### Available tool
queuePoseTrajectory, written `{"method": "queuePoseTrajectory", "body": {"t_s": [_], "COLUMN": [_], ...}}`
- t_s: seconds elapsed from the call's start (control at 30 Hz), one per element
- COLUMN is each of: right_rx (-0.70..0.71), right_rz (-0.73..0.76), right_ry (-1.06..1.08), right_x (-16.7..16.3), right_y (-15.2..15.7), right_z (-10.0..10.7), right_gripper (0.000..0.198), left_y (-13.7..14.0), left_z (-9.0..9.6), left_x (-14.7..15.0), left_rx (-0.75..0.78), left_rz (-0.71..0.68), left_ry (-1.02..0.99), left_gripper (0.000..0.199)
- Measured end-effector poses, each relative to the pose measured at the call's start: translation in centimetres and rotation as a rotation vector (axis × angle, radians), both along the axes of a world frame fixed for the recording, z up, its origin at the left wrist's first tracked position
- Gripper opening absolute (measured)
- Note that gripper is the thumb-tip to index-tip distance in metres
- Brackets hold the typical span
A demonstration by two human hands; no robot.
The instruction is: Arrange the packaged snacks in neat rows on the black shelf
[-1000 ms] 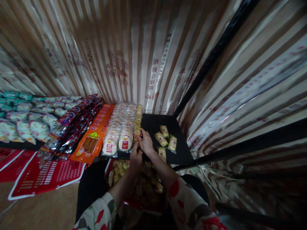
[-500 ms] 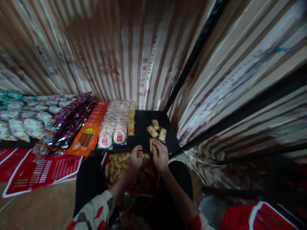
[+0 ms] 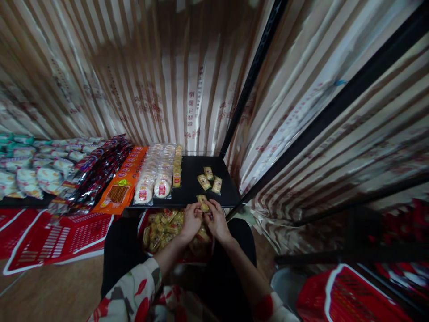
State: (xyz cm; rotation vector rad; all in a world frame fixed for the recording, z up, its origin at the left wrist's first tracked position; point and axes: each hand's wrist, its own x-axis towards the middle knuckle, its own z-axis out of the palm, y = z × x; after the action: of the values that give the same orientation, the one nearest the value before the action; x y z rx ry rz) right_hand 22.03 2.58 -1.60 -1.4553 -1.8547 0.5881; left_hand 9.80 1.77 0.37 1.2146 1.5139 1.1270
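Note:
My left hand (image 3: 192, 220) and my right hand (image 3: 216, 219) meet at the front edge of the black shelf (image 3: 192, 174). Between their fingertips they hold one small gold-wrapped snack packet (image 3: 202, 202), each gripping a side of it. Three similar packets lie loosely together further back on the shelf; one is this gold packet (image 3: 216, 184). Below my hands, between my knees, stands a red basket (image 3: 142, 223) filled with many more gold snack packets (image 3: 161, 230). My forearms hide part of the basket.
Left along the shelf are a narrow row of yellow packets (image 3: 177, 172), clear-wrapped round white crackers (image 3: 162, 185), orange bags (image 3: 117, 192), dark red packs (image 3: 90, 179) and white packets (image 3: 50, 179). A black metal post (image 3: 241, 103) rises at the shelf's right corner. Red baskets (image 3: 67, 237) stand below left.
My left hand has moved in to the right and now grips the packet that my right hand was holding alone. The view has shifted slightly.

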Motion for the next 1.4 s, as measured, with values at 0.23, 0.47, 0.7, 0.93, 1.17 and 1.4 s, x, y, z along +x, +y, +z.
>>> {"method": "queuePoseTrajectory", "body": {"t_s": [0.23, 0.47, 0.7, 0.93, 1.17, 1.4], "right_rx": [0.028, -0.146, -0.225, -0.38, -0.311, -0.258], "right_rz": [0.048, 0.017, 0.042, 0.076, 0.091, 0.028], "right_ry": [0.05, 0.261, 0.586, 0.654, 0.614, 0.488], "right_x": [-0.2, -0.9, -1.8, -1.6, -1.3, -1.8], "right_y": [-1.4, -1.5, -1.3, -0.7, 3.9, 13.7], "right_z": [2.5, 4.7, 5.6, 5.7, 4.7, 5.2], "right_gripper": [0.035, 0.043, 0.039, 0.041, 0.03, 0.026], "left_y": [-1.2, -2.3, -2.9, -1.4, 3.7, 9.9], "left_z": [2.0, 4.1, 4.1, 3.3, 3.1, 4.6], "left_x": [-1.4, -3.8, -4.5, -3.5, -2.0, -0.1], "left_rx": [0.097, 0.074, 0.02, 0.024, 0.003, 0.18], "left_rz": [-0.032, -0.04, -0.141, -0.051, 0.049, 0.202], "left_ry": [0.06, 0.264, 0.056, -0.008, 0.101, 0.334], "left_gripper": [0.026, 0.028, 0.024, 0.014, 0.014, 0.029]}}
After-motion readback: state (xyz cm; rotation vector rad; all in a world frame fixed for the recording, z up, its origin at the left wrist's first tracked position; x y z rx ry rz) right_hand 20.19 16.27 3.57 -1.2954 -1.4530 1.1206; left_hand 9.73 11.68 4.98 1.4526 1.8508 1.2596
